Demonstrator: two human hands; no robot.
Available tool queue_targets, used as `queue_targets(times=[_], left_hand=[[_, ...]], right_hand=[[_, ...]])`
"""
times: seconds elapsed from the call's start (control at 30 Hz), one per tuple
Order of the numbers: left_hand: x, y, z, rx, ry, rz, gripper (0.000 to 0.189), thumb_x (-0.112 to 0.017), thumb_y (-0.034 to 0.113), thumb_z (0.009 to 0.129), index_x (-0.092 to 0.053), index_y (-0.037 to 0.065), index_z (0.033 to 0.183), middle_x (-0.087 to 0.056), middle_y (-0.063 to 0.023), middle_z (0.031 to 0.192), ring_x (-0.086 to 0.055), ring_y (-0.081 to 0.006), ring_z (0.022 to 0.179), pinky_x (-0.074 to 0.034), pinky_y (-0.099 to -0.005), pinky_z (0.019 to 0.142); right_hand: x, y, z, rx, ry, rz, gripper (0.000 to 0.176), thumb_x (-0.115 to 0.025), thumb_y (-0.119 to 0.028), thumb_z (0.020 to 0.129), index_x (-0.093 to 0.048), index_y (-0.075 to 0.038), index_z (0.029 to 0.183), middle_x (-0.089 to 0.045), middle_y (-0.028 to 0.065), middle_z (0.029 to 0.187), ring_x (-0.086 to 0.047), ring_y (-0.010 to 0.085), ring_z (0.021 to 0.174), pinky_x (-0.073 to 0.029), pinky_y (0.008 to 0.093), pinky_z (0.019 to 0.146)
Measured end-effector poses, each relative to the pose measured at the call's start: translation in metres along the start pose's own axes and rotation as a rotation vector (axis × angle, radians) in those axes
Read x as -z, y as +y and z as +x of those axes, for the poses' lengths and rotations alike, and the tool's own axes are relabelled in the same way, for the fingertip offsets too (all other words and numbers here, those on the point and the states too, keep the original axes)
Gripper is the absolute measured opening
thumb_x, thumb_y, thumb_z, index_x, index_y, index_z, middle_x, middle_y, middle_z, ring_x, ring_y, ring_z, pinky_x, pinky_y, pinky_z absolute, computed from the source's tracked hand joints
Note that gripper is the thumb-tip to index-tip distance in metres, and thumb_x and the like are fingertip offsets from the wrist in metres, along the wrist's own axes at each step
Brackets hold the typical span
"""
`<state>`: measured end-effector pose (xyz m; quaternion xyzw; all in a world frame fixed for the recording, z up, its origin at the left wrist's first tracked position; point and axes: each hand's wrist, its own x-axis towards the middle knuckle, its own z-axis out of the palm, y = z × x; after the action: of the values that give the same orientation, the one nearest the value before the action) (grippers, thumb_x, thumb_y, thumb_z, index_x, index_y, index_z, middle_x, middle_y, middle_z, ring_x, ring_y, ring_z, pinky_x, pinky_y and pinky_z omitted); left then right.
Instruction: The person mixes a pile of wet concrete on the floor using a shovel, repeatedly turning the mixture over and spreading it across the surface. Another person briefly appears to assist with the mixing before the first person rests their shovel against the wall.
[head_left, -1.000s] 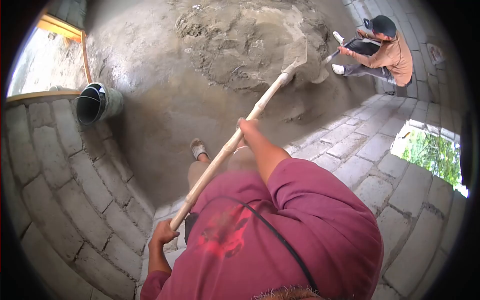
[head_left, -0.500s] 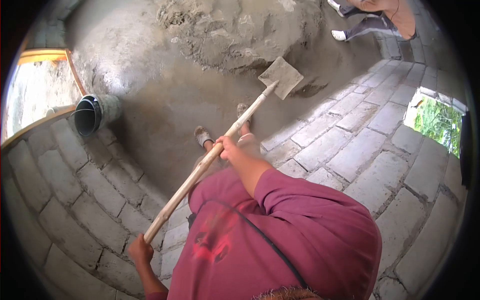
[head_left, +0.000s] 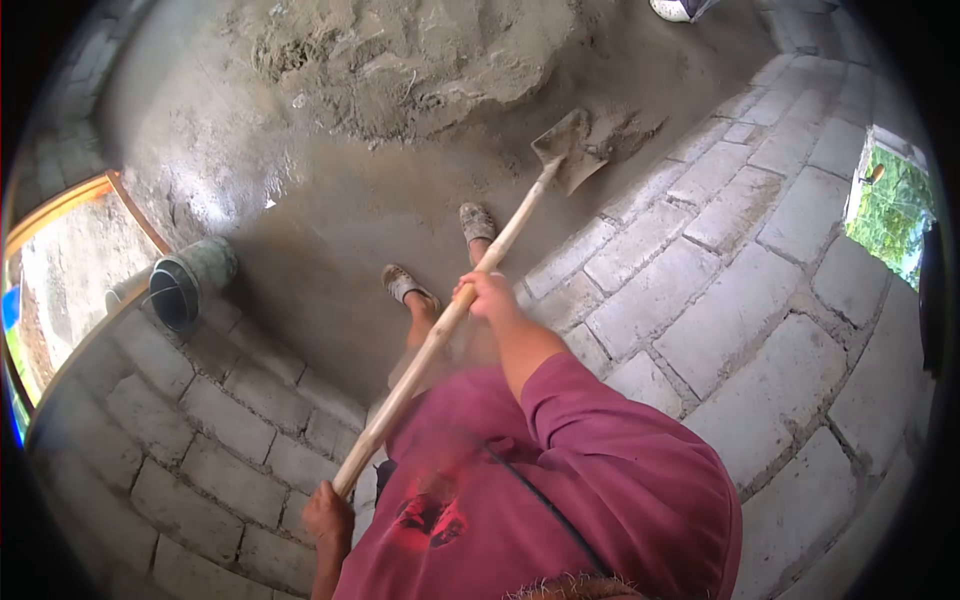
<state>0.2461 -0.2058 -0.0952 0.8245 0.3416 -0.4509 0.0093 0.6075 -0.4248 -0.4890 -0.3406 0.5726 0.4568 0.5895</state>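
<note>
Both hands are clenched on the wooden handle of a shovel. The right hand wraps the handle about halfway along, at the end of an arm stretched forward out of a maroon shirt. The left hand grips the butt end, low beside the person's hip. The shovel runs slantwise up and to the right from the left hand. Its blade is down on the floor close to the floor's right edge, where the grey screed meets the block wall. Loose grey mix lies touching the blade on its far side, and whether any sits on the blade cannot be told. A heap of mortar spreads over the far part of the floor, lumpy and rough, with its near fringe just beyond the blade. The person's two sandalled feet stand on the damp floor under the handle. The right foot is forward and just beside the shaft, and the left foot is a little behind and to the left of it. At the floor's left edge a grey bucket lies on its side against the foot of the curved block wall, its dark mouth turned toward the camera. Behind the bucket a wood-framed doorway opens onto pale ground outside. High on the right wall a small window opening shows green leaves. At the floor's far right corner the white shoe of another person just shows, well apart from the shovel.
</note>
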Motion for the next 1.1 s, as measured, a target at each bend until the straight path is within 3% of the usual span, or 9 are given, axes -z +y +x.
queue_targets(times=[0.1,0.27,0.43,0.47,0.67,0.77,0.87,0.97,1.1], left_hand=[[0.004,0.077,0.046,0.010,-0.181,-0.116,0.018,-0.068,0.023,0.084,-0.058,0.011,0.093,-0.070,-0.0146,0.087,-0.071,-0.0371,0.082,-0.055,-0.0503,0.073],[-0.010,0.108,0.070,-0.018,-0.409,-0.281,0.034,-0.072,0.035,0.079,-0.063,0.012,0.103,-0.073,-0.0192,0.095,-0.071,-0.0406,0.090,-0.055,-0.0512,0.079],[-0.020,0.082,0.069,-0.083,-0.433,-0.426,0.048,-0.080,0.039,0.071,-0.064,0.012,0.108,-0.072,-0.0220,0.098,-0.069,-0.0419,0.096,-0.055,-0.0515,0.085],[-0.020,0.075,0.066,-0.092,-0.431,-0.458,0.050,-0.081,0.039,0.070,-0.066,0.011,0.108,-0.072,-0.0212,0.099,-0.069,-0.0419,0.096,-0.054,-0.0515,0.086],[-0.050,0.055,0.062,-0.157,-0.351,-0.670,0.051,-0.082,0.039,0.069,-0.071,0.008,0.108,-0.073,-0.0205,0.097,-0.068,-0.0417,0.096,-0.053,-0.0502,0.086],[-0.071,0.051,0.063,-0.219,-0.434,-0.961,0.047,-0.082,0.033,0.070,-0.072,0.005,0.107,-0.073,-0.0171,0.086,-0.071,-0.0340,0.080,-0.055,-0.0448,0.073],[-0.082,0.042,0.067,-0.162,-0.739,-1.222,0.042,-0.078,0.024,0.071,-0.072,0.004,0.107,-0.069,-0.0093,0.076,-0.066,-0.0209,0.065,-0.052,-0.0372,0.058],[-0.121,0.026,0.072,-0.231,-0.724,-1.370,0.037,-0.075,0.019,0.071,-0.072,0.004,0.105,-0.064,-0.0041,0.073,-0.059,-0.0134,0.059,-0.048,-0.0318,0.051],[-0.128,-0.009,0.070,-0.227,-0.623,-1.378,0.042,-0.078,0.018,0.070,-0.070,-0.001,0.105,-0.068,-0.0074,0.077,-0.065,-0.0162,0.065,-0.052,-0.0344,0.058]], right_hand=[[0.049,-0.081,0.102,0.036,0.051,-0.096,0.015,-0.066,-0.010,0.082,-0.055,-0.004,0.088,-0.058,0.0117,0.076,-0.060,0.0282,0.067,-0.056,0.0442,0.069],[0.030,-0.149,0.049,0.187,0.204,-0.338,0.019,-0.064,-0.007,0.081,-0.052,-0.003,0.095,-0.057,0.0115,0.076,-0.061,0.0253,0.066,-0.055,0.0392,0.065],[-0.021,-0.133,0.004,0.450,0.282,-0.515,0.030,-0.065,-0.004,0.079,-0.056,0.004,0.106,-0.058,0.0134,0.077,-0.064,0.0260,0.068,-0.054,0.0389,0.063],[-0.035,-0.129,-0.004,0.518,0.334,-0.588,0.041,-0.067,-0.006,0.076,-0.058,0.012,0.113,-0.064,0.0185,0.085,-0.067,0.0306,0.074,-0.055,0.0415,0.066],[-0.118,-0.107,-0.051,0.838,0.458,-0.965,0.053,-0.072,-0.011,0.072,-0.059,0.017,0.114,-0.070,0.0288,0.101,-0.071,0.0387,0.094,-0.055,0.0441,0.083],[-0.154,-0.097,-0.060,0.951,0.432,-1.072,0.050,-0.073,-0.011,0.071,-0.061,0.015,0.112,-0.070,0.0289,0.102,-0.070,0.0369,0.099,-0.054,0.0442,0.086],[-0.194,-0.069,-0.092,1.028,0.488,-1.068,0.047,-0.074,-0.011,0.070,-0.064,0.013,0.109,-0.070,0.0261,0.103,-0.070,0.0342,0.101,-0.054,0.0427,0.086],[-0.206,-0.058,-0.074,0.838,0.402,-1.050,0.044,-0.075,-0.010,0.070,-0.066,0.012,0.107,-0.070,0.0230,0.104,-0.069,0.0319,0.101,-0.055,0.0414,0.084],[-0.207,-0.016,-0.080,0.851,0.385,-1.019,0.043,-0.075,-0.009,0.069,-0.067,0.012,0.106,-0.071,0.0206,0.103,-0.068,0.0298,0.096,-0.054,0.0405,0.085]])
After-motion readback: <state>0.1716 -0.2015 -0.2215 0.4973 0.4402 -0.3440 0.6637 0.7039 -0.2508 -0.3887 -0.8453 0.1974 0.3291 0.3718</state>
